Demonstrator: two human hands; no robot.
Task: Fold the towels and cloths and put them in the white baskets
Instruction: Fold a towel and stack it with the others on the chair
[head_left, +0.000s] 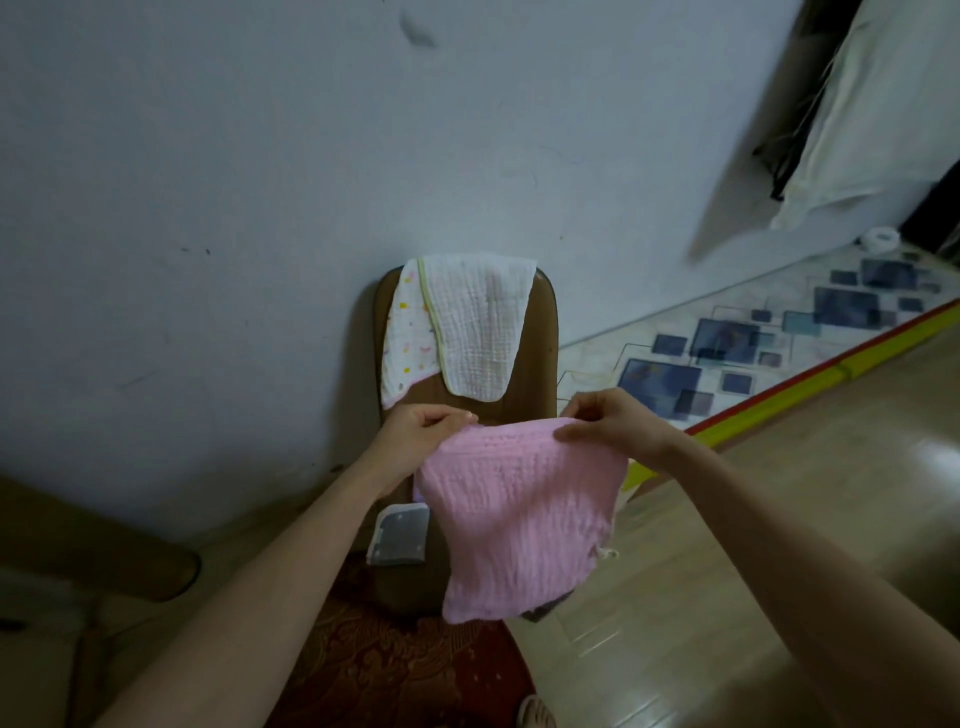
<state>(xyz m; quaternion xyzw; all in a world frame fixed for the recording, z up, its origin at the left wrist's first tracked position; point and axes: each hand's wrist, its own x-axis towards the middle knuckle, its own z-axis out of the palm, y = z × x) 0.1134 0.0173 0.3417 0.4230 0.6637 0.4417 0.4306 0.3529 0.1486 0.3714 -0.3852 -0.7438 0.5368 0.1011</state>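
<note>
A pink cloth hangs in the air in front of a brown chair. My left hand pinches its top left corner. My right hand pinches its top right corner. Over the chair's backrest hang a white ribbed cloth and, to its left, a white cloth with small coloured prints. A small grey and white folded cloth lies on the seat, left of the pink cloth. No white basket is in view.
The chair stands against a pale wall. A patterned mat with blue squares lies to the right, edged by a yellow and red strip. Dark red carpet lies below. White fabric hangs at top right.
</note>
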